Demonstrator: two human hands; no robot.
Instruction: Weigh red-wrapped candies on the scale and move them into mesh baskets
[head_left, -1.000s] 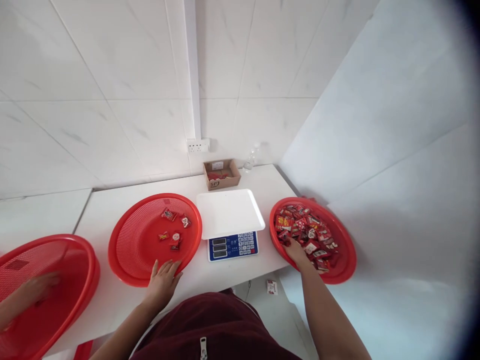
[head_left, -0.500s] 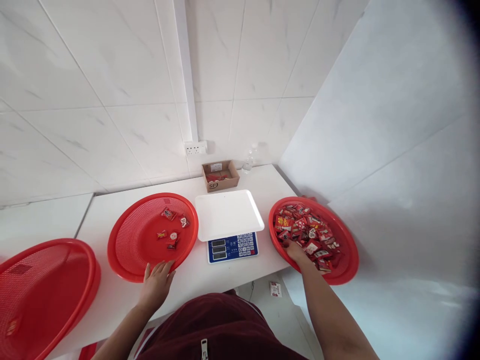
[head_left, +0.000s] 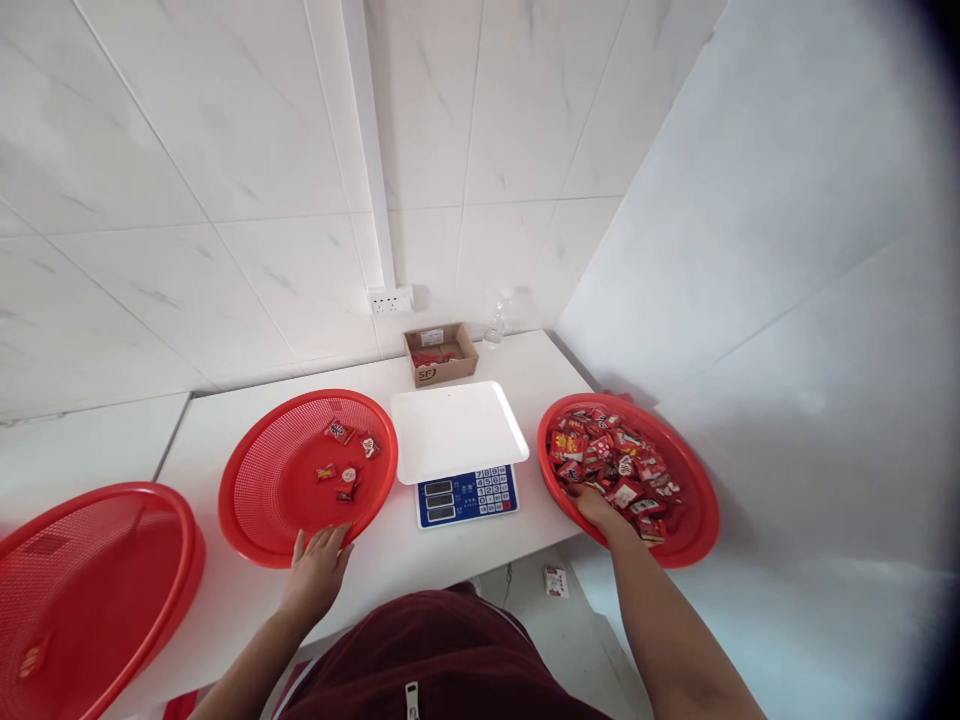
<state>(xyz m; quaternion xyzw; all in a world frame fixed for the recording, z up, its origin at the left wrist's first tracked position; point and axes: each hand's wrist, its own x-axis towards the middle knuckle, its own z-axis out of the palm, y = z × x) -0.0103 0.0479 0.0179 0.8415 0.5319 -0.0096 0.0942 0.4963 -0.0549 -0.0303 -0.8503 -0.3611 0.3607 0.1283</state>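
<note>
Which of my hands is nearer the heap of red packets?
Right. The right hand is at the heap's near-left edge; the left hand is beyond the scale, at the middle basket's near rim.

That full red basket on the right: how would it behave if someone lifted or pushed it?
The basket looks like moulded plastic, so it should stay fairly stiff. The heap of packets inside probably makes it rather heavy. Shoved, it might tip, since its right side seems to reach past the table.
</note>
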